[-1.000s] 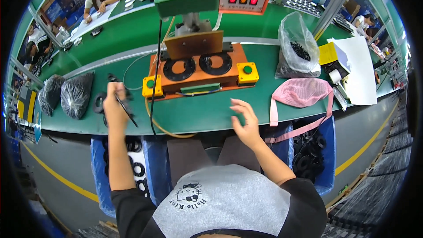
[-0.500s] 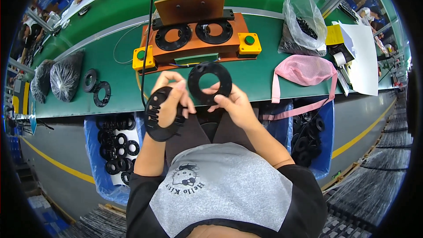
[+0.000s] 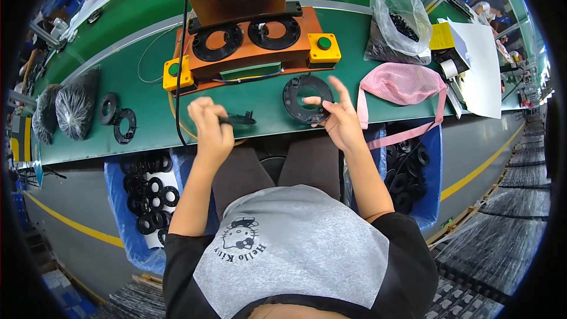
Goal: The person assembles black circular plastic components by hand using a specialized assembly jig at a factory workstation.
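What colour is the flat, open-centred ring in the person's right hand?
The flat, open-centred ring is black; the head view shows it best.

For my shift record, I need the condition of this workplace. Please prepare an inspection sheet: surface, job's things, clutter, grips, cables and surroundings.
Surface: green bench; orange fixture on it, bearing two black rings.
Job's things: black ring at right; black part seen nearly edge-on; two loose rings at left.
Clutter: pink mesh bag, open clear bag of small black parts.
Grips: left grip holds the black part; right grip the black ring.
Cables: black cable hanging by the fixture; damage, nothing seen.
Surroundings: blue bin of rings below the bench.
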{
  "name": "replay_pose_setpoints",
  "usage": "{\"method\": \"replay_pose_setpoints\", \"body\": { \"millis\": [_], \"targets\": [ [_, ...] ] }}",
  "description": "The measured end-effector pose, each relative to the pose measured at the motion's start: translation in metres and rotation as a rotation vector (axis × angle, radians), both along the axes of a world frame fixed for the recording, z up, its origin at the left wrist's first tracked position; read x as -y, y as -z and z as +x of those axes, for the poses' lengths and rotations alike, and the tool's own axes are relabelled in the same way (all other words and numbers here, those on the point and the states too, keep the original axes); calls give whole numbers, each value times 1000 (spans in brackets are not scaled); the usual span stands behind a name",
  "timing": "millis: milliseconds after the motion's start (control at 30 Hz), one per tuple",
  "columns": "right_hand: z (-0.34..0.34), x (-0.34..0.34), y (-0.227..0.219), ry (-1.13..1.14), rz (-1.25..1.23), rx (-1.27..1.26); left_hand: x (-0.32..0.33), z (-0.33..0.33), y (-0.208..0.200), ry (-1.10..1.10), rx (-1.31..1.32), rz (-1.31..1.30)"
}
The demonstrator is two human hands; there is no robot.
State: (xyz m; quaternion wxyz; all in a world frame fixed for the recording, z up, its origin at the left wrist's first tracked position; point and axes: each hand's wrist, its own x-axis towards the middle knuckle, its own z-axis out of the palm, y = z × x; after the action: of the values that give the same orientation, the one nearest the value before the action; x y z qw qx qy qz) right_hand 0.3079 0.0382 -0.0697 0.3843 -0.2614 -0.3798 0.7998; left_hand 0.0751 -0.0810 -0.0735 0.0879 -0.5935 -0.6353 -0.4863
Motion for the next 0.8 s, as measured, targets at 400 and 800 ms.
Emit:
{"method": "replay_pose_setpoints", "body": {
  "millis": [400, 800],
  "targets": [
    [5, 32, 9, 42, 584, 873, 21, -2, 36, 140, -52, -229],
    [-44, 40, 13, -370, 489, 903, -5, 36, 35, -20, -174, -293]
  ]
}}
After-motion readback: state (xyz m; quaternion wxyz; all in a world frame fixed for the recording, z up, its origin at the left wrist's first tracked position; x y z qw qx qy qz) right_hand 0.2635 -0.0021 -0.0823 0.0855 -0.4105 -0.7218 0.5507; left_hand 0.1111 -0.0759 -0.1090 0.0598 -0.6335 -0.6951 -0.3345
